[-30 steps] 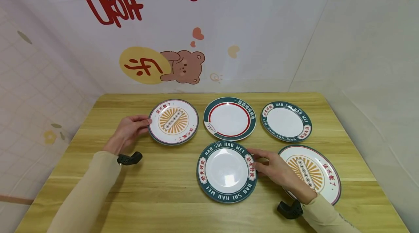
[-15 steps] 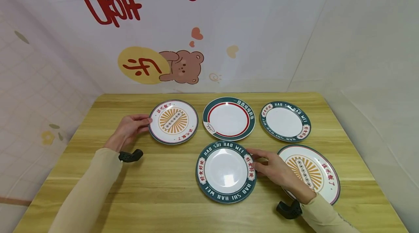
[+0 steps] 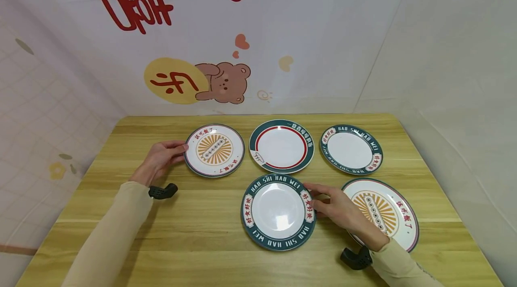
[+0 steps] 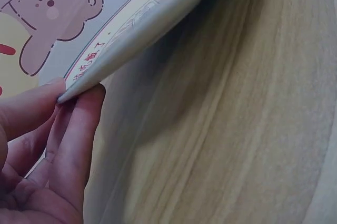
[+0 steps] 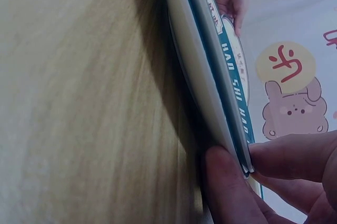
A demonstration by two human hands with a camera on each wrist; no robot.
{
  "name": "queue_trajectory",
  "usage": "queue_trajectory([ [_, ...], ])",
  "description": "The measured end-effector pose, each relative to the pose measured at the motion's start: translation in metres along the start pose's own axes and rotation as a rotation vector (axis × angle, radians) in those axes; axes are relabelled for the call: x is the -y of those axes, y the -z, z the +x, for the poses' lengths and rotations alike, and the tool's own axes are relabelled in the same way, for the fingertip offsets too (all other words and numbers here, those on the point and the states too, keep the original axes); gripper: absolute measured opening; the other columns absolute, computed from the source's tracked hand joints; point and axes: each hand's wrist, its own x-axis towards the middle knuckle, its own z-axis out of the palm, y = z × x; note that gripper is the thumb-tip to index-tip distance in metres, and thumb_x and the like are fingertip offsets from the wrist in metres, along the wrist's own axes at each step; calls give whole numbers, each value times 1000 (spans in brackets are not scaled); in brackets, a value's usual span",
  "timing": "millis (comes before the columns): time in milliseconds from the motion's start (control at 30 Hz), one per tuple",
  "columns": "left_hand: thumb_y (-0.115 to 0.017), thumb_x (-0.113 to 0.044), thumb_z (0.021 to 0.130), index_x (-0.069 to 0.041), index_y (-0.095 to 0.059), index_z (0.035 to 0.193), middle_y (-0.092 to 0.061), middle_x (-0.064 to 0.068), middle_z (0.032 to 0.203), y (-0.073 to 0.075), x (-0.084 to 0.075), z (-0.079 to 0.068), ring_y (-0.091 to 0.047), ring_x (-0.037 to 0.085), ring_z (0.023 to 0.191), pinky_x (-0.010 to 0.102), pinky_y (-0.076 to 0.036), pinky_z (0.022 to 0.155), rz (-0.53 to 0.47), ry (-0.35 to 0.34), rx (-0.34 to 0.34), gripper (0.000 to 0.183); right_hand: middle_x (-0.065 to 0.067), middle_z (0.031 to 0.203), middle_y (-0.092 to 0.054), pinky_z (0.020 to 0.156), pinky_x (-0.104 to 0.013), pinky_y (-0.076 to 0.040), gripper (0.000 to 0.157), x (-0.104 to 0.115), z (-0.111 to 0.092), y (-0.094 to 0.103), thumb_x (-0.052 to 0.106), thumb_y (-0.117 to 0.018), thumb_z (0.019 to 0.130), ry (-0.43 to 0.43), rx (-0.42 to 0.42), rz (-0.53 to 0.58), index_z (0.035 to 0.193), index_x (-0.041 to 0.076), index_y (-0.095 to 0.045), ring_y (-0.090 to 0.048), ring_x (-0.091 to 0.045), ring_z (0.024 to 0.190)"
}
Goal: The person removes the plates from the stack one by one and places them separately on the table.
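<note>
My left hand (image 3: 161,159) pinches the left rim of a white plate with an orange sunburst (image 3: 214,150), thumb on top and fingers beneath. In the left wrist view, that plate's pale underside (image 4: 142,39) shows above the wood, over a shadow. At the front middle, my right hand (image 3: 343,208) grips the right rim of a green-rimmed plate (image 3: 278,210) lettered HAO SHI HAO WEI. Its edge in the right wrist view shows more than one layer, like stacked plates (image 5: 210,76), between thumb and fingers (image 5: 224,168).
Behind stand a plate with a red ring (image 3: 281,146) and a smaller green-rimmed plate (image 3: 351,150). Another sunburst plate (image 3: 397,213) lies partly under the right forearm. The wooden table (image 3: 194,251) meets printed cloth walls (image 3: 323,85) at the back and sides.
The head view shifts slightly. Against the table, my left hand and the sunburst plate it holds have edged a little to the right; the right hand keeps its grip in place.
</note>
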Motion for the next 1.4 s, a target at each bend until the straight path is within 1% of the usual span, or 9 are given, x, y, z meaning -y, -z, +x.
queue_trajectory([
  [200, -68, -8, 100, 8, -44, 151, -65, -1, 108, 0, 1, -1, -70, 5, 87, 20, -58, 84, 55, -6, 4, 58, -23, 127, -61, 76, -31, -62, 47, 0, 0, 0, 4, -62, 100, 6, -1, -13, 147, 0, -55, -65, -32, 104],
  [467, -65, -11, 103, 6, -46, 151, -55, 18, 137, -4, 4, -3, -67, 3, 91, 20, -58, 85, 177, -34, -20, 54, -23, 129, -62, 76, -31, -62, 48, -1, 0, -1, 6, -64, 100, 4, -2, -1, 147, 0, -55, -65, -32, 105],
  [667, -63, -13, 104, 4, -46, 152, -47, 24, 149, -4, 6, -2, -64, 4, 95, 20, -57, 88, 207, -28, -18, 54, -23, 130, -62, 76, -30, -61, 48, -1, 0, -1, 7, -64, 100, 12, -5, -17, 147, 1, -56, -65, -31, 105],
  [900, -60, -14, 106, 5, -44, 153, -43, 25, 155, -1, 8, -3, -64, 7, 102, 22, -56, 92, 182, -30, 13, 53, -24, 128, -62, 75, -32, -62, 49, -2, 1, -1, 6, -63, 99, 1, -3, 8, 147, 0, -55, -66, -32, 103],
  [1033, -59, -16, 107, 6, -40, 155, -42, 26, 155, 3, 8, -7, -65, 7, 105, 25, -55, 96, 157, -53, 48, 56, -25, 130, -62, 75, -32, -62, 49, -2, 1, -1, 6, -64, 99, -5, -2, 22, 147, 0, -55, -66, -31, 103],
  [1133, -61, -17, 106, 7, -39, 155, -48, 24, 150, 7, 8, -10, -68, 7, 104, 27, -55, 97, 140, -76, 64, 58, -25, 133, -61, 75, -32, -62, 49, -1, 1, -1, 7, -64, 100, -8, -5, 29, 147, 0, -55, -66, -30, 103],
  [1267, -61, -15, 106, 7, -38, 155, -61, 15, 138, 11, 7, -13, -69, 7, 104, 29, -55, 97, 100, -98, 62, 59, -24, 136, -60, 75, -32, -62, 49, 1, 0, -1, 8, -65, 100, -11, -7, 31, 147, 1, -55, -65, -29, 103],
  [1333, -60, -15, 106, 7, -37, 156, -62, 13, 137, 12, 7, -16, -68, 7, 106, 29, -54, 99, 82, -109, 54, 59, -24, 136, -60, 75, -32, -62, 49, 1, 0, -1, 8, -65, 100, -12, -8, 31, 147, 1, -55, -65, -29, 103],
  [1400, -61, -16, 106, 6, -37, 156, -60, 14, 140, 12, 6, -20, -67, 8, 109, 29, -53, 100, 79, -120, 37, 60, -23, 136, -61, 74, -32, -62, 48, 2, 0, -1, 8, -64, 100, -16, -10, 25, 147, 1, -55, -65, -29, 103],
])
